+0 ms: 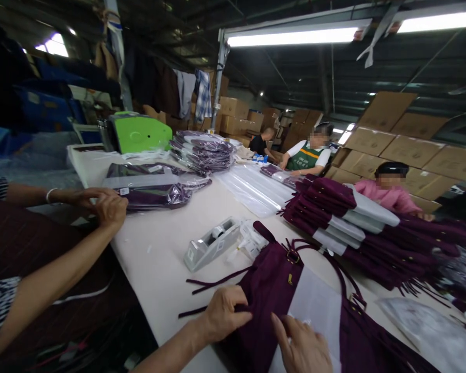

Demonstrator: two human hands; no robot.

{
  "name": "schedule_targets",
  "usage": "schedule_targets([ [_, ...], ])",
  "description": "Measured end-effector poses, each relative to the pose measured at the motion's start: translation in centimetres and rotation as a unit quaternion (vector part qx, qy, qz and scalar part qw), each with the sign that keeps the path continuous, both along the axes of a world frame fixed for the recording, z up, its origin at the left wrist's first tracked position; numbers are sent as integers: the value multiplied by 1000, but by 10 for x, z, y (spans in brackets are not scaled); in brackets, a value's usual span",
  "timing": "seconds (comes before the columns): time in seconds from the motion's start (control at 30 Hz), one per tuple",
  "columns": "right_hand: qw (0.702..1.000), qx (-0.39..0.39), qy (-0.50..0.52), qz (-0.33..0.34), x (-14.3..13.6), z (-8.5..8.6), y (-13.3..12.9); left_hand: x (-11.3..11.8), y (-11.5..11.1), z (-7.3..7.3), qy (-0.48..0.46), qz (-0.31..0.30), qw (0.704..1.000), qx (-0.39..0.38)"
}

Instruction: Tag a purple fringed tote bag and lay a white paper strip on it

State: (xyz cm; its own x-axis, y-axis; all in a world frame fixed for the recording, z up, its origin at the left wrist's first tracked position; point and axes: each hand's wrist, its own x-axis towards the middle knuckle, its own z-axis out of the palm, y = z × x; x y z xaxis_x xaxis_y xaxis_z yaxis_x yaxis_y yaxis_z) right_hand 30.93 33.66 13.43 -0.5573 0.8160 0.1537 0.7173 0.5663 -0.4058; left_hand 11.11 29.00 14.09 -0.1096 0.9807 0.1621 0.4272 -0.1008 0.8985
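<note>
Down at the near edge of the pale work table (pixel 159 254), the person's left hand (pixel 225 313) pinches a fold of a dark purple garment (pixel 272 280), fingers curled closed on the cloth. The right hand (pixel 303 347) lies just beside it, palm down and fingers spread loosely, pressing on the same garment where a sheet of white paper (pixel 318 311) lies over it; it grips nothing. The garment lies flat on the table in front of the person, with thin purple straps (pixel 213 284) trailing off to the left and a small gold buckle (pixel 293 256) near its top. Just beyond it stands a grey tape dispenser (pixel 212 242). To the right rises a stack of folded purple garments (pixel 334 212) layered with white sheets. Farther up the table lie bagged garments (pixel 155 186), clear plastic bags (pixel 256 189) and another bagged pile (pixel 202 150) next to a green machine (pixel 142 132). At the left, a co-worker's hands (pixel 104 204) rest together at the table's edge. Two more people sit at the far side before stacked cardboard boxes (pixel 411 150).
</note>
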Motion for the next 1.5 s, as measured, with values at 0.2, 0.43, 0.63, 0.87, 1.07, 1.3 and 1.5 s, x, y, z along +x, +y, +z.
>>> schedule_targets([
  [0.2,982,-166,13,-85,-83,17,33,1,-24,-8,-17,-33,999,0],
  [0.43,903,-283,259,-194,-62,24,22,-23,-61,-37,-158,-87,982,-58],
  [0.63,902,-272,263,-206,-67,23,5,-11,-37,-37,-253,-237,915,-207],
  [0.87,904,-246,282,-207,-53,18,-4,4,-6,-41,-485,-142,850,-150],
  [1.07,910,-211,290,-207,-54,14,-8,57,44,-35,-275,-172,945,-30],
  [1.3,894,-224,334,-200,-50,11,-8,61,77,-46,-175,-121,967,-138],
  [1.5,809,-252,467,-252,-35,26,-9,64,71,-38,-123,22,974,-187],
])
